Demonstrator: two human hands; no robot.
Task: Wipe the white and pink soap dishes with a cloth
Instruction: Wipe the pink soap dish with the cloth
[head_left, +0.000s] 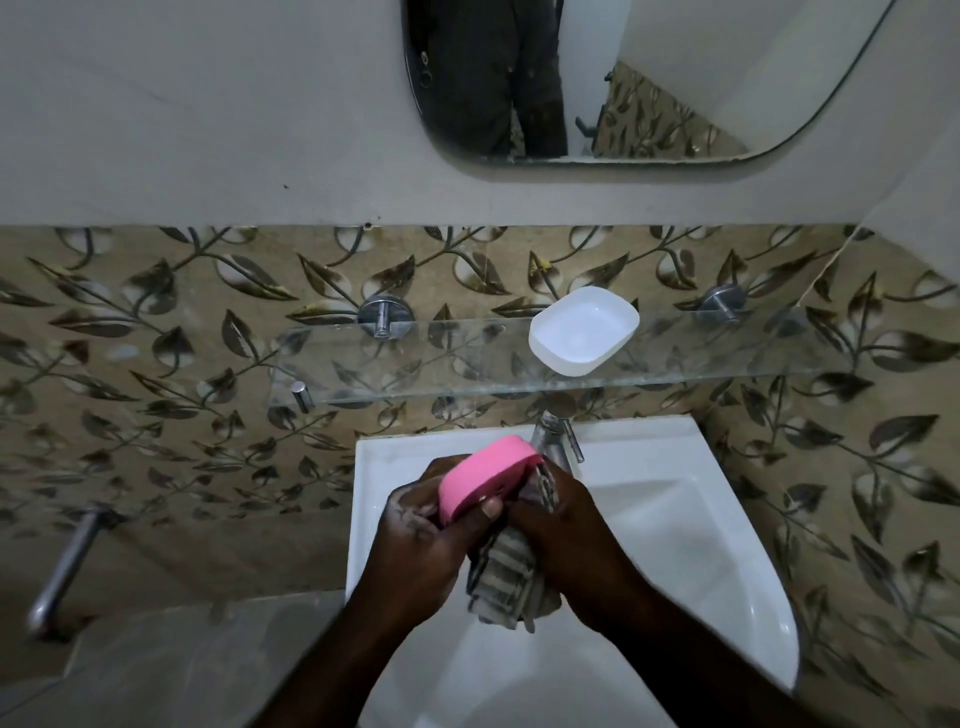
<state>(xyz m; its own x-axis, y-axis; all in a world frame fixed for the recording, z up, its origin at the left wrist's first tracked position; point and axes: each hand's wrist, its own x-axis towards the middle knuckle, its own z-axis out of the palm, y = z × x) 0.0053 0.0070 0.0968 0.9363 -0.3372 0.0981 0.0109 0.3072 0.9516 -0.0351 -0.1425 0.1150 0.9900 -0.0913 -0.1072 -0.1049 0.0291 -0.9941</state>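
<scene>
Two soap dishes in view: pink soap dish (480, 480) tilted on edge over the white sink (675, 519), clamped in my left hand (415, 530); white soap dish (583, 330) upright on the glass shelf (415, 358), right of centre. My right hand (566, 540) grips the striped cloth (501, 577), pressed against the pink dish. Leaf-patterned tiles (156, 364) behind; mirror (649, 78) above; tap (553, 436) just behind the dish.
</scene>
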